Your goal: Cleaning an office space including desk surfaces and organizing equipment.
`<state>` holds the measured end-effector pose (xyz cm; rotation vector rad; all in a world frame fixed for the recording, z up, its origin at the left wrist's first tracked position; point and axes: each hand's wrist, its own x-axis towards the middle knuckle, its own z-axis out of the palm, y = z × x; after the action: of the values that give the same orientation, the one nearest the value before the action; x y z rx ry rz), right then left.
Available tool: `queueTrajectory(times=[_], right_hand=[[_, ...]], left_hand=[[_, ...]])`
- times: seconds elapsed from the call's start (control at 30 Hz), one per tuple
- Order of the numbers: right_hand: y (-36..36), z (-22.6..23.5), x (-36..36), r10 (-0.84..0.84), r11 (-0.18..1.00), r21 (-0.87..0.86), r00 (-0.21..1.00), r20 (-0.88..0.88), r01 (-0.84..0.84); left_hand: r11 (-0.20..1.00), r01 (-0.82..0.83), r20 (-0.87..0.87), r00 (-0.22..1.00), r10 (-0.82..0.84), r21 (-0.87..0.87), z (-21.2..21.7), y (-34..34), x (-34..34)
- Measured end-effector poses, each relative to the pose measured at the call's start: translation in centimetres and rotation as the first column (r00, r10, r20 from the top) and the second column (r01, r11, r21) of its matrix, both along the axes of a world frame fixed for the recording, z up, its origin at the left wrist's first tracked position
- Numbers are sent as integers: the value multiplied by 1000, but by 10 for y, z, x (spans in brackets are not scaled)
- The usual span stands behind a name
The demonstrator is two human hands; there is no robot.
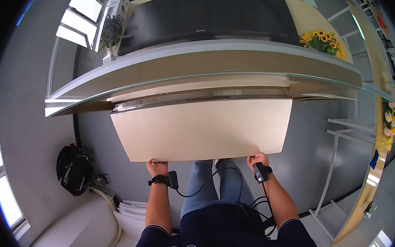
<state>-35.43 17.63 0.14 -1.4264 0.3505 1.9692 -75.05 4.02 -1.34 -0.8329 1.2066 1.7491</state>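
In the head view, the person's left hand (158,168) is closed on the near edge of a wide cream board (201,128), close to its left corner. The right hand (258,160) also grips this same edge, nearer to the right corner. The board is in the middle of the view, in front of the person's legs (223,183), and its far edge lies along a metal strip (209,94) below the front of a table (202,67). Each wrist wears a black strap with a small box, and a cable (201,189) runs from the left one. On the table there is a large black screen (210,20), with purple flowers (112,32) at its left and sunflowers (323,41) at its right.
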Motion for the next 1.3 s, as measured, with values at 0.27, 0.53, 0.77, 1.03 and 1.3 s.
queueTrajectory(times=[0.27, 0.53, 0.77, 1.03, 1.3], right_hand=[[22, -79, -5, 82, 973, 186, 963, 256, -133], [41, -84, -27, 85, 920, 279, 833, 546, -276], [54, -55, -21, -3, 601, 148, 184, 983, -785], [31, -8, -14, 206, 668, -126, 19, 978, -734], [-2, 22, -41, 254, 700, 4, 254, 933, -714]], left_hand=[[999, 21, 79, 997, -18, -35, -78, 39, -26], [979, 179, 40, 984, -176, -101, -90, 76, -20], [983, 43, 193, 981, -8, -177, -116, 114, -34], [998, 60, 163, 985, -64, 29, -123, 158, -23], [1000, 26, 118, 993, -27, 7, -128, 160, -42]])
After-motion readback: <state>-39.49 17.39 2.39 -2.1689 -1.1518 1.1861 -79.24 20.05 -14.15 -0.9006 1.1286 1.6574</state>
